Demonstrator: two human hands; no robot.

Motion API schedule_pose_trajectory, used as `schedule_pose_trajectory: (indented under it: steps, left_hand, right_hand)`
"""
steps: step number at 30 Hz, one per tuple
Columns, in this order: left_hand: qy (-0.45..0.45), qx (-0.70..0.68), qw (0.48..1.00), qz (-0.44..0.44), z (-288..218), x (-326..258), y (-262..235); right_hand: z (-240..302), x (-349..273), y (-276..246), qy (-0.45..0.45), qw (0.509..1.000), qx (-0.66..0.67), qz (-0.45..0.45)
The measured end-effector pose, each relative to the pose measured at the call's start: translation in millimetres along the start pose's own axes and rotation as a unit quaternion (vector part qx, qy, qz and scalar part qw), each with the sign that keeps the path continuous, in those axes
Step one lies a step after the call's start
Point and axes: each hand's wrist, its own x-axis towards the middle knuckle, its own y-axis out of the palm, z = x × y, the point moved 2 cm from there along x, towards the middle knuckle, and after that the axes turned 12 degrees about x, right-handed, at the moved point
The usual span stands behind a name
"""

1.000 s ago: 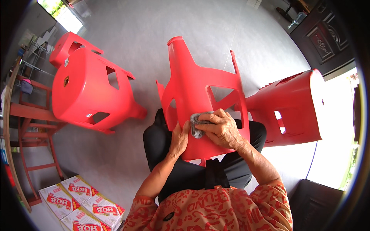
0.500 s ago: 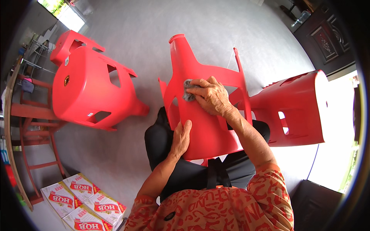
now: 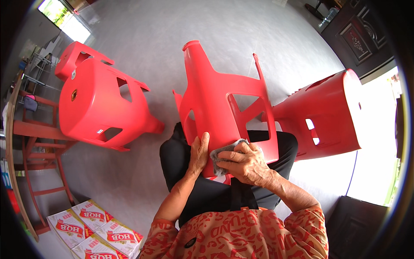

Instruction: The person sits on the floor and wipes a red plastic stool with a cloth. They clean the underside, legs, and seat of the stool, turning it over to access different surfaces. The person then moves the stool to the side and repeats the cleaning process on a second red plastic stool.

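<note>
- I am holding a red plastic stool (image 3: pixel 209 103) over my lap; it is lying tipped, its seat end leaning toward my body and its legs pointing away from me.
- My left hand (image 3: pixel 199 153) is gripping the stool's left side near the seat end; the thumb is lying along the red surface, and the fingers are partly hidden, so I cannot tell how far they are curling around.
- My right hand (image 3: pixel 250 163) is half closing over a grey cloth (image 3: pixel 221 159), the fingers bending across it and pressing it against the stool close to the seat end.
- The cloth is bunching under those fingers, its left part showing beyond them, just beside my left hand.
- My black trousers (image 3: pixel 173 153) are showing on both sides of the stool.
- To my left, a large red stool (image 3: pixel 88 103) is resting on the grey floor (image 3: pixel 151 47), with a farther red stool (image 3: pixel 67 62) sitting just beyond it.
- To my right, another red stool (image 3: pixel 330 114) is standing near the bright doorway (image 3: pixel 371 142).
- White and red cartons (image 3: pixel 69 228) are lying at the lower left, below a reddish-brown wooden frame (image 3: pixel 36 129).
- A dark carved door (image 3: pixel 355 41) is filling the upper right.
</note>
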Motion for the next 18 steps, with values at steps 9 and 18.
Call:
schedule_pose_trajectory:
  steps: [9,18]
  left_hand:
    - [-0.033,0.08,0.996,-0.018,4,3,-1]
    - [-0.027,0.076,0.996,-0.024,0,3,-2]
  right_hand:
    - [-69,50,16,0.077,0.991,0.063,-0.092]
    - [-102,85,17,0.18,0.976,0.054,-0.107]
